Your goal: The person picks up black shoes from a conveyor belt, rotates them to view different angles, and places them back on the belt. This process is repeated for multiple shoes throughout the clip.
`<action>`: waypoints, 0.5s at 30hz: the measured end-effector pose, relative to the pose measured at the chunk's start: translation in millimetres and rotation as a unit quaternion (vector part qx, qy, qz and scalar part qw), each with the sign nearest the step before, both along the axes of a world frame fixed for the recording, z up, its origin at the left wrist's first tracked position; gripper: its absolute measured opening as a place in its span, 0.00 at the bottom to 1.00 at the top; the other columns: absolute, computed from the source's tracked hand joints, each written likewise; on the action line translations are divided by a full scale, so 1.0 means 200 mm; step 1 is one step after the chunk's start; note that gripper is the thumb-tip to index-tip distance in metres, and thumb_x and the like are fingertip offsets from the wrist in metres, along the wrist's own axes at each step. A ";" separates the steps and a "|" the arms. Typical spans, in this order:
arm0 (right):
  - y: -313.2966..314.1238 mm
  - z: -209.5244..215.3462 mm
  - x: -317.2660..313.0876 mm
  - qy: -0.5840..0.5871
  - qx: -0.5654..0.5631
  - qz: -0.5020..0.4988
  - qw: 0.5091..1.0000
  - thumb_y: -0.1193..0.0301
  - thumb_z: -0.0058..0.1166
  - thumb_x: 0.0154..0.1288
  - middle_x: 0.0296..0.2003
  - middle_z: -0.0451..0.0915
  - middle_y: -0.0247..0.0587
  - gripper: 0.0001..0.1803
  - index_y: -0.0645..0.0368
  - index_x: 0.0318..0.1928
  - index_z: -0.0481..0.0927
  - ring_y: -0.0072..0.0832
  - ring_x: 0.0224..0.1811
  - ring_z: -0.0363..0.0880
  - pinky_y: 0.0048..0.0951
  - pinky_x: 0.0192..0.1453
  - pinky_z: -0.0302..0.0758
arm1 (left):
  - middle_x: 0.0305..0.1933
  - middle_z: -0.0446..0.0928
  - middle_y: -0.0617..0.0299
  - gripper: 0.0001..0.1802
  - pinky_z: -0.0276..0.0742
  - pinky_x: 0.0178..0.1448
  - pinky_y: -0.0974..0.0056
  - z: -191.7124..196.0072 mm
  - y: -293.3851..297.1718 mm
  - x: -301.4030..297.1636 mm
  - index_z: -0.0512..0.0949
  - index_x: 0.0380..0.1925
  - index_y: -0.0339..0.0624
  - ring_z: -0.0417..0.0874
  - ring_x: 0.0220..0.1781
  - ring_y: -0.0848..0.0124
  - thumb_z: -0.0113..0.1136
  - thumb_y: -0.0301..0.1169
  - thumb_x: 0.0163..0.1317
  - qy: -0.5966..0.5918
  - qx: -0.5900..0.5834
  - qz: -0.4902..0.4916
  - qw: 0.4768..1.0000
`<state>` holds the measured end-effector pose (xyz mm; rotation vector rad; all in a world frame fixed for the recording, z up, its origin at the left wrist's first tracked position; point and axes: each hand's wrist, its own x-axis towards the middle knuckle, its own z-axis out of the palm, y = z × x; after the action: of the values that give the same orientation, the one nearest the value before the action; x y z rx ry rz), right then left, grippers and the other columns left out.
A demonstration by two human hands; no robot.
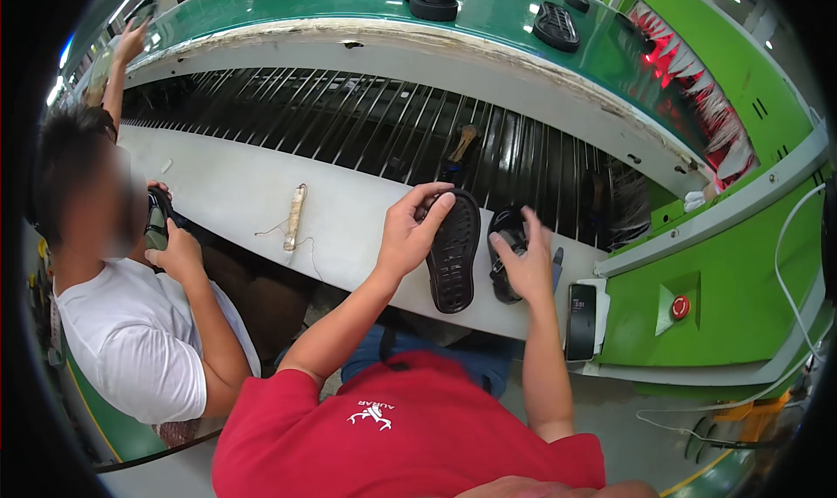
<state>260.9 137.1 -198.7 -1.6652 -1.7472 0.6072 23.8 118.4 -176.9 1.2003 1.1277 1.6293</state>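
My left hand (pixel 413 236) is closed on a black shoe sole (pixel 454 258), with its thumb on the face and its fingers behind the upper end. The ridged, cell-patterned face of the sole is turned toward me, and it stands nearly upright over the edge of the white ledge (pixel 349 210). Just right of it is a black shoe (pixel 503 276), partly covered by my right hand (pixel 526 258). The fingers and thumb of that hand are spread apart at the shoe's side; whether they touch it I cannot tell.
A green conveyor (pixel 331 1) carries shoes and soles (pixel 555 27) into a green machine (pixel 697 297) with a red stop button (pixel 680 307). A brush (pixel 463 142) lies on the metal rods. A wrapped stick (pixel 296 219) rests left. A co-worker (pixel 139 324) sits close by, holding a shoe.
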 end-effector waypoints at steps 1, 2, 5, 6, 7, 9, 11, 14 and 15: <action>0.02 -0.04 0.00 0.026 -0.043 0.016 0.999 0.51 0.74 0.68 0.72 0.76 0.60 0.47 0.53 0.81 0.71 0.56 0.76 0.76 0.50 0.79 0.73 | 0.44 0.89 0.62 0.16 0.83 0.51 0.71 -0.02 0.00 0.00 0.87 0.56 0.31 0.86 0.46 0.79 0.69 0.34 0.81 -0.003 0.002 0.005 1.000; 0.02 -0.06 0.01 0.059 -0.020 0.013 0.998 0.55 0.73 0.70 0.71 0.78 0.60 0.43 0.53 0.80 0.72 0.55 0.74 0.79 0.49 0.79 0.74 | 0.45 0.89 0.62 0.16 0.82 0.51 0.70 -0.04 0.01 -0.01 0.87 0.58 0.32 0.86 0.45 0.78 0.68 0.35 0.82 0.012 0.016 0.008 1.000; 0.03 -0.11 0.04 0.068 -0.010 0.014 0.998 0.60 0.71 0.71 0.72 0.78 0.60 0.40 0.53 0.80 0.73 0.53 0.74 0.79 0.48 0.78 0.75 | 0.46 0.89 0.62 0.16 0.81 0.51 0.70 -0.07 0.04 -0.03 0.87 0.58 0.33 0.85 0.45 0.78 0.68 0.36 0.82 0.114 0.035 0.037 0.992; 0.03 -0.13 0.05 0.085 -0.003 0.021 0.996 0.62 0.70 0.72 0.73 0.77 0.60 0.39 0.54 0.81 0.73 0.52 0.75 0.79 0.47 0.79 0.74 | 0.46 0.88 0.63 0.16 0.80 0.51 0.70 -0.09 0.05 -0.02 0.87 0.57 0.34 0.85 0.45 0.79 0.68 0.37 0.82 0.104 0.040 0.040 0.993; 0.03 -0.14 0.06 0.102 0.003 0.027 0.994 0.64 0.69 0.73 0.75 0.76 0.60 0.39 0.55 0.81 0.72 0.51 0.75 0.79 0.47 0.80 0.74 | 0.46 0.88 0.63 0.16 0.80 0.50 0.70 -0.10 0.06 -0.02 0.87 0.56 0.35 0.84 0.45 0.80 0.67 0.37 0.82 0.094 0.044 0.042 0.994; -0.03 -0.12 0.06 0.126 0.032 0.022 0.991 0.67 0.67 0.75 0.77 0.75 0.60 0.38 0.56 0.82 0.71 0.50 0.77 0.78 0.45 0.81 0.72 | 0.45 0.85 0.67 0.16 0.79 0.53 0.72 -0.09 0.05 0.00 0.84 0.58 0.35 0.82 0.46 0.81 0.65 0.38 0.84 -0.006 -0.012 -0.017 1.000; -0.15 -0.04 0.01 0.143 0.077 0.000 0.987 0.69 0.65 0.77 0.79 0.73 0.60 0.38 0.58 0.83 0.69 0.50 0.79 0.76 0.45 0.82 0.71 | 0.46 0.86 0.67 0.17 0.80 0.54 0.71 -0.12 0.06 -0.02 0.82 0.60 0.34 0.83 0.47 0.81 0.63 0.37 0.85 -0.061 -0.044 -0.053 0.996; -0.32 -0.11 0.00 0.239 0.106 -0.009 0.965 0.69 0.64 0.79 0.81 0.69 0.58 0.42 0.64 0.86 0.60 0.45 0.81 0.72 0.44 0.84 0.66 | 0.47 0.87 0.66 0.17 0.81 0.55 0.72 -0.07 0.04 -0.01 0.83 0.61 0.34 0.84 0.48 0.81 0.63 0.37 0.86 -0.092 -0.071 -0.080 0.990; -0.38 -0.12 -0.01 0.263 0.100 -0.014 0.960 0.69 0.64 0.79 0.81 0.68 0.57 0.43 0.66 0.86 0.58 0.43 0.81 0.71 0.43 0.84 0.66 | 0.48 0.88 0.64 0.17 0.82 0.56 0.71 -0.06 0.03 -0.02 0.83 0.61 0.33 0.86 0.49 0.80 0.63 0.37 0.86 -0.089 -0.068 -0.077 0.991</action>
<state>259.2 61.8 -223.2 -1.2425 -1.3451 0.7503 20.0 125.0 -189.7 1.0070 0.9929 1.4860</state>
